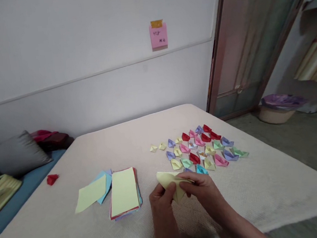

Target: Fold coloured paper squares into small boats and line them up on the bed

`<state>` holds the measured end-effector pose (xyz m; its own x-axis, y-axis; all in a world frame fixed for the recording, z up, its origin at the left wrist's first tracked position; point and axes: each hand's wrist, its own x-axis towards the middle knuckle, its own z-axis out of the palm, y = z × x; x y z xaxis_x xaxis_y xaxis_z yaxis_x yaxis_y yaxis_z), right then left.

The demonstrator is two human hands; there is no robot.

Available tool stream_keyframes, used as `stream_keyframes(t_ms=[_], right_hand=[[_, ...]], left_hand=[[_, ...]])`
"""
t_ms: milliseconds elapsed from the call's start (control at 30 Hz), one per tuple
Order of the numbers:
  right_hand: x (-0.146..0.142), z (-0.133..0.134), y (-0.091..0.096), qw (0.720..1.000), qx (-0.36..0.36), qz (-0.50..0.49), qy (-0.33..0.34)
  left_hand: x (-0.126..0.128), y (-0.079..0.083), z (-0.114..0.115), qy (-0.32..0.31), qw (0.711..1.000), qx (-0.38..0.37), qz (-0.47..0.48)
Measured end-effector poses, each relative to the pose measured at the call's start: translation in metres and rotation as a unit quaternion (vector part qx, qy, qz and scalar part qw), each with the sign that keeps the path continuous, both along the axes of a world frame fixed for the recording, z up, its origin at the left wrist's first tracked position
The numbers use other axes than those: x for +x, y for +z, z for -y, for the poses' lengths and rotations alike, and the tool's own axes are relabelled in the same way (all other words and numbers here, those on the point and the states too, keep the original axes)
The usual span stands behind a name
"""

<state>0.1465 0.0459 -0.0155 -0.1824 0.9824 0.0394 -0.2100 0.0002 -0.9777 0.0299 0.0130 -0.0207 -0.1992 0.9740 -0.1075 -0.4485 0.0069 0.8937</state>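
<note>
Both my hands pinch a partly folded pale yellow paper (170, 180) just above the table's near edge. My left hand (161, 205) grips its lower left side with thumb and fingers closed. My right hand (201, 190) holds the right side, fingers pressed along a fold. Just beyond lie several small folded paper boats (199, 148) in red, pink, yellow, green, blue and purple. To the left sits a stack of coloured paper sheets (124, 192) with a yellow sheet on top.
The table wears a cream textured cloth (265, 183). Loose yellow and blue sheets (92, 192) lie left of the stack, and a crumpled red piece (52, 178) sits at the left edge. A grey cushion (14, 154) is far left, and a pink note (158, 35) hangs on the wall.
</note>
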Motion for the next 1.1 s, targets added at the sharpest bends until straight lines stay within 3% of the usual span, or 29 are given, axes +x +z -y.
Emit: stream_keyframes(t_ms=[333, 533, 700, 833, 967, 1100], right_hand=[[0.004, -0.002, 0.0, 1.0, 0.016, 0.007, 0.0], [0.008, -0.004, -0.001, 0.999, 0.024, 0.02, 0.01], [0.009, -0.004, 0.0, 1.0, 0.007, 0.017, 0.011], [0.011, -0.005, 0.003, 0.999, -0.003, 0.024, 0.026], [0.013, -0.004, 0.005, 0.999, -0.015, 0.027, 0.04], [0.013, -0.005, 0.006, 0.999, -0.016, 0.023, 0.04]], left_hand=[[-0.001, 0.007, 0.004, 0.076, 0.996, -0.042, 0.023], [-0.009, 0.008, 0.0, 0.045, 0.999, -0.009, -0.014], [-0.021, 0.007, -0.005, 0.076, 0.995, 0.026, -0.057], [-0.027, 0.011, -0.007, 0.043, 0.995, 0.056, -0.076], [-0.032, 0.014, -0.006, -0.019, 0.997, 0.03, -0.065], [-0.033, 0.015, -0.004, -0.036, 0.998, 0.01, -0.051]])
